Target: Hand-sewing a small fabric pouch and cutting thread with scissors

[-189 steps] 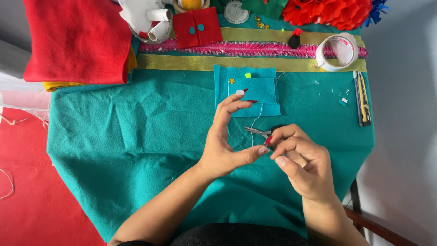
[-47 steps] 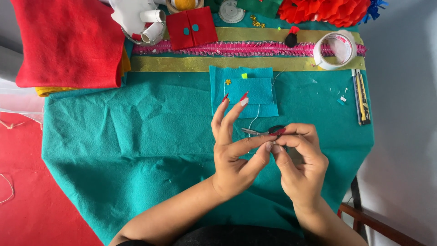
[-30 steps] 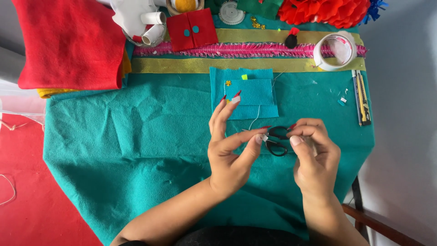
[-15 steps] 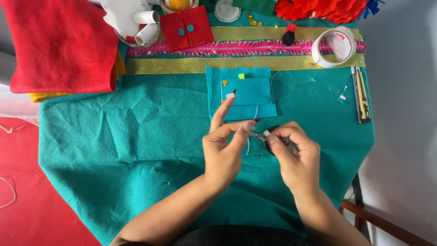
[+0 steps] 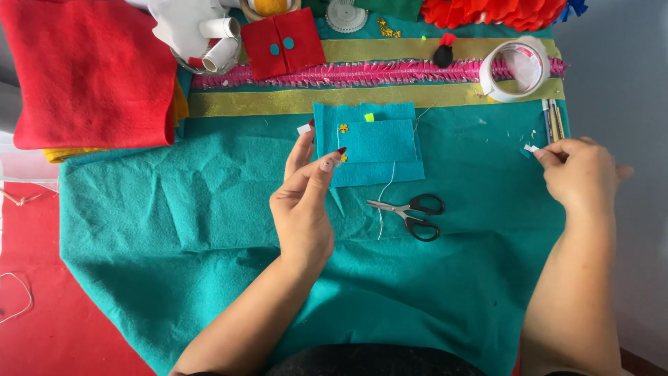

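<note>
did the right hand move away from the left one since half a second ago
Yes. The right hand has swung out to the right, from beside the left hand to the cloth's edge near the pens, leaving the scissors on the teal cloth.

One pair of scissors (image 5: pixel 412 212), one tape roll (image 5: pixel 516 69), two hands, two pens (image 5: pixel 553 120)

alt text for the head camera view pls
A person's left hand pinches a tiny white scrap beside small stacked teal felt rectangles, while the right hand touches a white scrap at the edge of the large teal felt cloth. Small black-handled scissors lie between.
</note>
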